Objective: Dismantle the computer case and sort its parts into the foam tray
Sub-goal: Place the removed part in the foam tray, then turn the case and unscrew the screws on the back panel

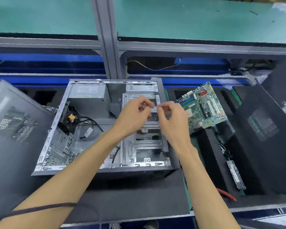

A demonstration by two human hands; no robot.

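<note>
Open case (82, 128), side off, mobo out, PSU (89, 93) in.

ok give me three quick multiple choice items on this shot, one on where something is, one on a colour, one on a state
1. Where does the green motherboard lie?
A. inside the case
B. on the black foam tray, to the right of the case
C. on the upper shelf

2. What colour is the thin tool at the tray's lower right?
A. red
B. yellow
C. white

3. How is the grey metal computer case?
A. closed, upright
B. on its side, open, power supply inside
C. stripped empty

Answers:
1 B, the board rests tilted on the foam beside the case's right wall.
2 A, it shows red against the black foam.
3 B, the open side faces up, with the silver box and black cables inside; the left hand and right hand meet above the drive cage.
</note>
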